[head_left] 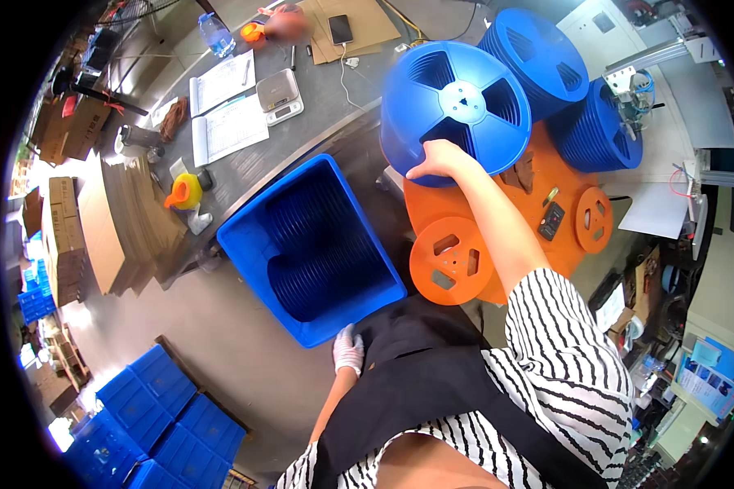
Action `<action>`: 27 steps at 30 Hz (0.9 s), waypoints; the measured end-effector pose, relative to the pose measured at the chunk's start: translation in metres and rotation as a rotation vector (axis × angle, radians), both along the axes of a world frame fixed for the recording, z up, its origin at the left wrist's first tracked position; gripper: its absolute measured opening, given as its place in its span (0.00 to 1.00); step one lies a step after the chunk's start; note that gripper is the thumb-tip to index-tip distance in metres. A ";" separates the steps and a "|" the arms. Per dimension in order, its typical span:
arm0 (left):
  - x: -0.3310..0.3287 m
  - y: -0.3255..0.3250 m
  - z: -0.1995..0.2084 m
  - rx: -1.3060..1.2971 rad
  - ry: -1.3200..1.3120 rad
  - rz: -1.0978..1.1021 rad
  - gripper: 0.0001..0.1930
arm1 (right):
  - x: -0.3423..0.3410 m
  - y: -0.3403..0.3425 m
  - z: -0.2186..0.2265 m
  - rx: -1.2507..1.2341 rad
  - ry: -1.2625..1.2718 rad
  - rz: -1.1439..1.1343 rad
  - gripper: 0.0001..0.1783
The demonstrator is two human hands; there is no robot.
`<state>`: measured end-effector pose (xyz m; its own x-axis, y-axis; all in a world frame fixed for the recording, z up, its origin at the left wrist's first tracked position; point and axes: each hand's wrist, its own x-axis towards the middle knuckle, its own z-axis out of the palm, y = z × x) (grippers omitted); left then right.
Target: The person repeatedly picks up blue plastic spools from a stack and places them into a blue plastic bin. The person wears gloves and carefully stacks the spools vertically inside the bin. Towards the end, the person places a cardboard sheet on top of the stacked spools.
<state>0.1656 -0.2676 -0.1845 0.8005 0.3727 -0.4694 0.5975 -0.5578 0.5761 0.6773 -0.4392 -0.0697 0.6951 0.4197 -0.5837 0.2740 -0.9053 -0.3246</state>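
Observation:
My right hand (442, 159), bare, is on the near edge of the top blue reel (477, 99) of a stack. Its fingers reach into one of the reel's dark cut-outs and the thumb lies along the outer rim. My left hand (349, 352), in a white glove, is at the near rim of a blue bin (261, 281), fingers stretched upward and nothing visible in them. Inside the bin, blue reels (334, 269) stand on edge in two rows. The reel stack rests on an orange table (497, 212).
More blue reel stacks (538, 61) stand behind at the right. Orange discs (451, 259) and a black device (551, 221) lie on the orange table. A grey bench (318, 102) holds papers, a scale (280, 96) and a phone (340, 30). Blue crates (151, 399) are stacked lower left.

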 end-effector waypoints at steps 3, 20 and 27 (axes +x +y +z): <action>0.009 -0.019 0.013 -0.091 0.020 0.018 0.21 | 0.020 -0.006 -0.015 -0.037 0.263 0.068 0.41; 0.030 -0.046 0.021 -0.135 0.348 0.094 0.22 | 0.004 -0.012 -0.037 -0.026 0.225 -0.084 0.31; 0.031 -0.051 0.028 -0.115 0.401 0.088 0.22 | -0.003 -0.008 -0.053 0.022 0.165 -0.114 0.29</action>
<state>0.1966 -0.3190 -0.1569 0.5136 0.3582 -0.7797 0.8293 -0.4406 0.3438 0.6739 -0.4469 -0.1224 0.6347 0.3573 -0.6852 0.1112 -0.9197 -0.3765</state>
